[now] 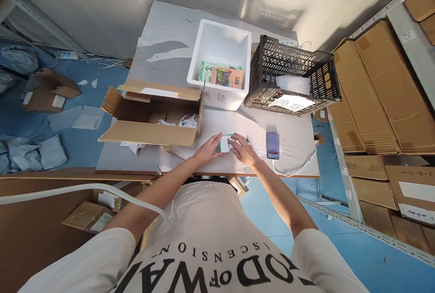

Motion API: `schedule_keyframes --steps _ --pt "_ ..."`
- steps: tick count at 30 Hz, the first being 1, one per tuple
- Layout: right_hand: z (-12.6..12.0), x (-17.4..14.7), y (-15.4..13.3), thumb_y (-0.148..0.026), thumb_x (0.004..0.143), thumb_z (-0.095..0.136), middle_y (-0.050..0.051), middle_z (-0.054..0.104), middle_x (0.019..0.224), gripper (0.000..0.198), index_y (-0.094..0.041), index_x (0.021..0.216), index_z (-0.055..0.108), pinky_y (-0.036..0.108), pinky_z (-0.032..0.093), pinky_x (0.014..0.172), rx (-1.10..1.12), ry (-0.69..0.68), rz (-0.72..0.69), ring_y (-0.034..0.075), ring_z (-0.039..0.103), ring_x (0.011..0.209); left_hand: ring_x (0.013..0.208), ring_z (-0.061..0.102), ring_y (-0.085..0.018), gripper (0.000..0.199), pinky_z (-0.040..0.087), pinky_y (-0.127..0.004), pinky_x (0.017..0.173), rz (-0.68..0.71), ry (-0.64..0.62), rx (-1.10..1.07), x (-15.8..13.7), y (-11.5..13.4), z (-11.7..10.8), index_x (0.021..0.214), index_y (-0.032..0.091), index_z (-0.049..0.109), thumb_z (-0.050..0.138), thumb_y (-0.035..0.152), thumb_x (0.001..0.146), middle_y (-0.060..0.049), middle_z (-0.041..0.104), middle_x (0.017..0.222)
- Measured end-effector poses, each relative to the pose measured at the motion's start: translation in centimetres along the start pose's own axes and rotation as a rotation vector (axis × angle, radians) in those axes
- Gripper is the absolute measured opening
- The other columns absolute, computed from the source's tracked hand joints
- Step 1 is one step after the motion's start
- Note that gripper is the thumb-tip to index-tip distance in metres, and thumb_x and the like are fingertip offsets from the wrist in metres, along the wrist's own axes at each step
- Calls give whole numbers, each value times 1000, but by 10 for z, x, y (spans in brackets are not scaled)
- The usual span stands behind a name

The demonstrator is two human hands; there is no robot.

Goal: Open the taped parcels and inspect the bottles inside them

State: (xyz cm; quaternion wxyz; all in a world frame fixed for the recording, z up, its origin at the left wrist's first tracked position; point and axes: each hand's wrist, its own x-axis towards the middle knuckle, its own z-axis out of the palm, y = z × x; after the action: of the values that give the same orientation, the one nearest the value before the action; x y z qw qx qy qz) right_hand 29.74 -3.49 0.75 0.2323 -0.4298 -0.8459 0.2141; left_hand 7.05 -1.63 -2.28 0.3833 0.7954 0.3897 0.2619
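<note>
A small flat packet (pixel 224 143) with a white face and green edges lies near the table's front edge, between my two hands. My left hand (pixel 208 149) holds its left side, fingers along the far corner and thumb at the near edge. On the other side, my right hand (pixel 243 150) has bent fingers over the packet's right part, gripping it. A dark mark shows on the white face beside the right fingertips. Both hands partly cover the packet, so its kind cannot be made out.
An open cardboard box (pixel 152 132) with crumpled paper stands left. Behind are a white foam box (pixel 222 93) holding printed packs and a black plastic crate (pixel 295 98) with a white roll. A phone (pixel 273 144) on a cable lies right. Shelved cartons (pixel 369 93) flank the table (pixel 288 148).
</note>
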Motion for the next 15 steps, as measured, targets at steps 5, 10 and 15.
schedule_keyframes --steps 5,10,15 --pt "-4 -1 2 -34 96 44 16 26 153 46 -26 141 42 57 37 106 -116 -131 -9 32 20 144 127 48 -32 80 42 -50 103 66 -87 71 9 -4 -1 148 25 26 63 50 81 -16 44 139" --pt "-1 13 3 -56 83 59 20 25 152 67 -26 141 44 62 39 99 -158 -267 -56 40 24 140 132 44 -34 87 41 -52 104 70 -107 35 8 -5 -8 150 21 19 64 50 81 -20 41 143" --pt "-16 29 0 -51 89 52 19 45 133 52 -23 133 55 50 45 96 -202 -233 -54 32 46 121 139 34 -33 117 39 -51 106 -29 -73 1 -2 1 -14 149 22 -20 67 53 77 -25 22 153"
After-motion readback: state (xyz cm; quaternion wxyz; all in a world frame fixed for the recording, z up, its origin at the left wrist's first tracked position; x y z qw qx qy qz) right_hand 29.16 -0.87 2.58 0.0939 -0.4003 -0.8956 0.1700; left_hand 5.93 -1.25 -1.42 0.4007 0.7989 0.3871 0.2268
